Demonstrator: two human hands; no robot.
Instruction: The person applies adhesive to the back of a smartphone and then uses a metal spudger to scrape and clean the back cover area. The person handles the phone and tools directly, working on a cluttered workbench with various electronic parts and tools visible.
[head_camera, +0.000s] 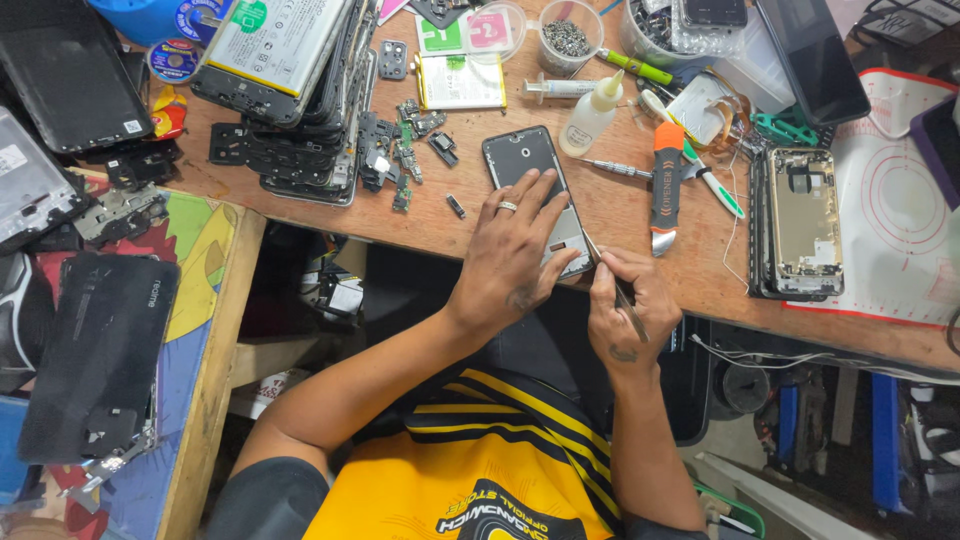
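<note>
Head view, looking down on a cluttered wooden workbench (640, 215). Upper left, a tall stack of stripped phone frames (300, 90). At right, an opened phone chassis (800, 215) on a white mat. Centre, near the bench's front edge, a dark smartphone (535, 185) lying flat, pinned under the left hand (515, 250), fingers spread, ring on one. Right hand (630, 310) curled tight round thin metal tweezers (612, 285), tip at the phone's lower corner. Just beside, an orange-handled pry tool (665, 185) and small glue bottle (592, 115).
</note>
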